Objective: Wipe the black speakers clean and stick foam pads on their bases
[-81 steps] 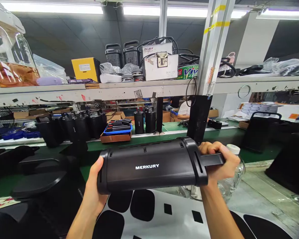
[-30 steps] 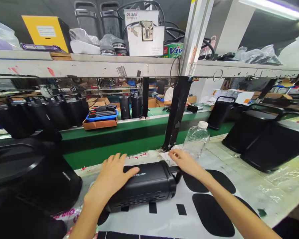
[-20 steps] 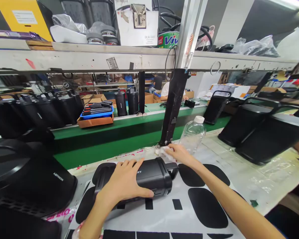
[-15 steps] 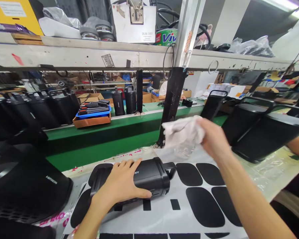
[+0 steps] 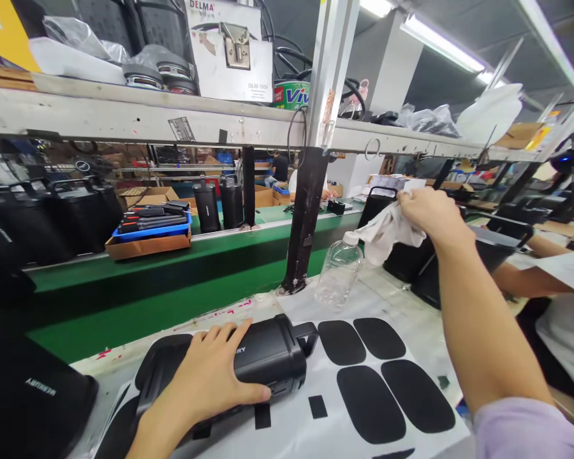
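My left hand (image 5: 210, 366) is wrapped over a black case with a carry handle (image 5: 272, 350), which lies on its side. Its thumb presses the near side, and the fingers cover part of the white lettering. Raised at right centre, my right hand (image 5: 430, 213) pinches a crumpled white cloth (image 5: 387, 233). The cloth hangs beside the cap of a clear plastic bottle (image 5: 339, 271); I cannot tell whether they touch. Beneath the case lies a white sheet (image 5: 325, 440) bearing black rounded pads (image 5: 370, 401) and small black squares (image 5: 318, 407).
A larger black case (image 5: 33, 389) stands at the left edge. A dark post (image 5: 306, 217) rises behind the bottle, under a long shelf (image 5: 138, 115). Beyond runs a green conveyor bench (image 5: 148, 280) with a box of parts (image 5: 148, 239). A co-worker's arm (image 5: 526, 274) reaches in at right.
My right hand has moved up and rightward with the cloth, leaving the bottle in plain sight. The left hand stays on the case. The camera view has shifted right and up.
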Demonstrator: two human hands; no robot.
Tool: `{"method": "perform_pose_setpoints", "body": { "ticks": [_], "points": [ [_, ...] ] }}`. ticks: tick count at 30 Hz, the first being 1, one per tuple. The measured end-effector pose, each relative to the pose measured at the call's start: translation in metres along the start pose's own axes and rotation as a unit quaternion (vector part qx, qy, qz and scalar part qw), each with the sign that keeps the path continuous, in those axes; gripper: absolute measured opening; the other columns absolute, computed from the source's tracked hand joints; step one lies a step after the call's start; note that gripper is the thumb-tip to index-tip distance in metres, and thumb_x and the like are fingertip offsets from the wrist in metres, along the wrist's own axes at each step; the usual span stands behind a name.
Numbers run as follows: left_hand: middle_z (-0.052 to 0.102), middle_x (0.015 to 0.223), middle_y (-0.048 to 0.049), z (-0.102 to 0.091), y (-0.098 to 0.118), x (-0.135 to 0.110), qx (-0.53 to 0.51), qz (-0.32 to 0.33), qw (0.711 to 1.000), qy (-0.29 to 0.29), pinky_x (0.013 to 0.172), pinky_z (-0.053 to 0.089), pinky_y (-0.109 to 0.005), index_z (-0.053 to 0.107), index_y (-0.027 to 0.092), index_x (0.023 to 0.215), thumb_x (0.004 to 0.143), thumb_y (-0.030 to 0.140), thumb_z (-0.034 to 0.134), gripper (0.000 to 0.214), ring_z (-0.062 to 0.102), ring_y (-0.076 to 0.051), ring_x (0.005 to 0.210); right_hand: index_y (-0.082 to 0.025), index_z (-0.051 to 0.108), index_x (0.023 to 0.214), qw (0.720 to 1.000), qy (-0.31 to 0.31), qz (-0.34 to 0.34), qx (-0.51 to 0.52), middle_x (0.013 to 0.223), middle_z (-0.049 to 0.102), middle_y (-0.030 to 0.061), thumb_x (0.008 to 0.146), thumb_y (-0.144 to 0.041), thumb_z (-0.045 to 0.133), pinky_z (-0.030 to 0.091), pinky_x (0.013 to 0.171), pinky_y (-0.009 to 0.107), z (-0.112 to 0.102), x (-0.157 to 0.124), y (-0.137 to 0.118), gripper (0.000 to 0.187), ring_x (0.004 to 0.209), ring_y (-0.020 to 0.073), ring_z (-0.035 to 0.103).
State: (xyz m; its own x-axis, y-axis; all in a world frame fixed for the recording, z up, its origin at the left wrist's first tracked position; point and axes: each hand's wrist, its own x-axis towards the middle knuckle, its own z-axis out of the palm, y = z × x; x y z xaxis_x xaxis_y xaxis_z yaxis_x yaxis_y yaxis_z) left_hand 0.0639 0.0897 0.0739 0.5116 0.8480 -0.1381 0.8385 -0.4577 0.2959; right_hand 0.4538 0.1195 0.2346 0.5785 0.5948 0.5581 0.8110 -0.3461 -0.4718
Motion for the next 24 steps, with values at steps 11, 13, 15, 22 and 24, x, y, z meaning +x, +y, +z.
{"method": "perform_pose_setpoints", "body": {
  "ticks": [11,13,15,22,24],
  "points": [
    [0.048,0.149,-0.0127,-0.004,0.004,0.001,0.0,-0.016,1.0,-0.012,0.111,0.032,-0.052,0.037,0.023,0.15,0.064,0.059,0.068,0.098,0.043,-0.038,0.134,-0.016,0.064,0.119,0.957,-0.123,-0.219,0.145,0.118,0.068,0.0121,0.096,-0.062,0.017,0.049,0.09,0.036,0.051,-0.041,0.01,0.07,0.105,0.0252,0.063],
    [0.048,0.149,-0.0124,-0.003,0.003,0.001,0.0,-0.016,1.0,-0.007,0.111,0.032,-0.052,0.039,0.023,0.15,0.064,0.058,0.068,0.097,0.043,-0.038,0.134,-0.015,0.064,0.117,0.958,-0.09,-0.249,0.107,0.116,0.068,0.0138,0.093,-0.062,0.031,0.046,0.093,0.041,0.061,-0.041,0.013,0.062,0.105,0.0282,0.061],
    [0.049,0.148,-0.012,-0.002,0.002,0.001,-0.001,-0.013,1.0,-0.003,0.111,0.033,-0.051,0.04,0.023,0.149,0.064,0.059,0.068,0.097,0.045,-0.037,0.133,-0.018,0.068,0.109,0.952,-0.113,-0.274,0.084,0.109,0.069,0.0129,0.088,-0.061,0.045,0.044,0.093,0.043,0.069,-0.047,0.014,0.054,0.102,0.0305,0.06],
    [0.049,0.149,-0.0111,0.003,-0.001,0.003,0.019,-0.011,1.0,0.0,0.111,0.032,-0.053,0.039,0.022,0.15,0.066,0.058,0.065,0.095,0.044,-0.038,0.134,-0.021,0.067,0.089,0.966,-0.068,-0.225,0.108,0.096,0.063,0.0106,0.081,-0.044,0.059,0.041,0.069,0.033,0.083,-0.068,0.017,0.026,0.082,0.0258,0.058],
    [0.048,0.149,-0.0115,0.003,-0.001,0.004,0.023,-0.015,1.0,-0.004,0.111,0.032,-0.053,0.038,0.021,0.15,0.067,0.057,0.064,0.094,0.043,-0.037,0.135,-0.021,0.062,0.079,0.972,-0.025,-0.173,0.159,0.086,0.062,0.0074,0.081,-0.039,0.059,0.039,0.069,0.032,0.08,-0.06,0.029,0.018,0.077,0.0226,0.056]
  ]
}}
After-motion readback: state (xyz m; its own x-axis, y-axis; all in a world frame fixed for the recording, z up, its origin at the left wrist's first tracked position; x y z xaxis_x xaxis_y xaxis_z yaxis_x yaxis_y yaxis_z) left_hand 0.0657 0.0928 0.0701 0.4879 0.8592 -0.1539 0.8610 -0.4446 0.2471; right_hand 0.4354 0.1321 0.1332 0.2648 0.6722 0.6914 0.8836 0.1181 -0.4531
